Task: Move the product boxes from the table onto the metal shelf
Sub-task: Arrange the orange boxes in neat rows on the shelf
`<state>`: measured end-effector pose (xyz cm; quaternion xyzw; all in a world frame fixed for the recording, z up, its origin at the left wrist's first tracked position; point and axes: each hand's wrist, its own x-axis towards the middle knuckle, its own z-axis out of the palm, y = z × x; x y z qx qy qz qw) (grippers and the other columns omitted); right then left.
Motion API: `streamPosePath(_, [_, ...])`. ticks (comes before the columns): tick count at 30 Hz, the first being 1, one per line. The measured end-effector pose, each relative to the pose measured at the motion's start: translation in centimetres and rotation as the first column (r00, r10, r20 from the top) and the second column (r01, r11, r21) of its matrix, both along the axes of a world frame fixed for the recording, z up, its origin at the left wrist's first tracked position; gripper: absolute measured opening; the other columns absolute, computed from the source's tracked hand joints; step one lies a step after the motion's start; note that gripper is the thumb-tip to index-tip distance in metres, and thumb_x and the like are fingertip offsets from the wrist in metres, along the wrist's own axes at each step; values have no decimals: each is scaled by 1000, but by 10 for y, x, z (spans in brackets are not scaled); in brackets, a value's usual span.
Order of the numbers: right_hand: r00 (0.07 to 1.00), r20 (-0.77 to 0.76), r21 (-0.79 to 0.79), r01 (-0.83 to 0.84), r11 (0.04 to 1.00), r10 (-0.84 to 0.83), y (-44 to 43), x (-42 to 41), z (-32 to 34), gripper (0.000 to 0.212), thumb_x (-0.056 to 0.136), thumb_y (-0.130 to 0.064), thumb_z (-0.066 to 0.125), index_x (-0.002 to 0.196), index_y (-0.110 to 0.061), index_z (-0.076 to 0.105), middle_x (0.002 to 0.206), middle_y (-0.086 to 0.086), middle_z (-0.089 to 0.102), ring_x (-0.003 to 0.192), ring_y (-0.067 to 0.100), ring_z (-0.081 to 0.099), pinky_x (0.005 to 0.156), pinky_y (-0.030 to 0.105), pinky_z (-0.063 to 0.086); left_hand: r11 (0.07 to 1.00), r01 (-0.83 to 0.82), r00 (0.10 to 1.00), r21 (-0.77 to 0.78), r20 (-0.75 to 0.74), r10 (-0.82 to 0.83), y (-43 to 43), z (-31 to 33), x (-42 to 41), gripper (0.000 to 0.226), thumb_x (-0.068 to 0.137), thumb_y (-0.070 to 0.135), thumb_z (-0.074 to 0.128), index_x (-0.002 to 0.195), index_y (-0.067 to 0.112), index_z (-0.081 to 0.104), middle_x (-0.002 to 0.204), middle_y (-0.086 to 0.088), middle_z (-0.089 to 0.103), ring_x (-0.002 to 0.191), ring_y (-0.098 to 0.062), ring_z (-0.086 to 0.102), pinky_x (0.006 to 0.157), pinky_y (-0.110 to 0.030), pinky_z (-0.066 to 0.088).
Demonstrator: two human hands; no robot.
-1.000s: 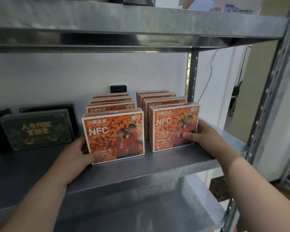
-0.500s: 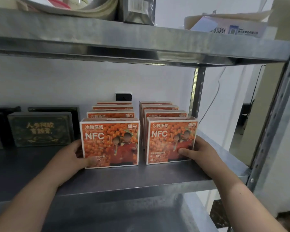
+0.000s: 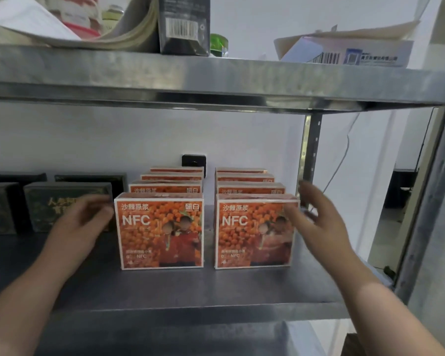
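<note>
Two rows of orange boxes [image 3: 165, 188] stand upright on the metal shelf [image 3: 216, 291], four deep, fronts facing out; the left front box [image 3: 162, 232] and right front box [image 3: 252, 232] stand side by side with a gap between them. The left hand [image 3: 80, 227] is just beside the left front box's left edge, blurred, fingers loosely bent and gripping nothing; whether it touches the box cannot be told. The right hand [image 3: 319, 227] is spread at the right front box's upper right corner, fingers straight, holding nothing. Dark boxes [image 3: 49, 209] stand behind the left hand.
</note>
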<state>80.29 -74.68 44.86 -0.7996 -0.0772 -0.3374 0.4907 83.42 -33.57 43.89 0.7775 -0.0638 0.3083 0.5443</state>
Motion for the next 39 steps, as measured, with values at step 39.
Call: streamPosePath(39, [914,-397,-848,-330,414,-86,34,108,117,48,89,-25,72,136,-32,60,135,-4,61,109,11,55,92,28,43,448,269,946,853,-320,42,-62,119,81,24,89,31,69,109,43,62,112,20,61,102,-3,58,88,-30,50])
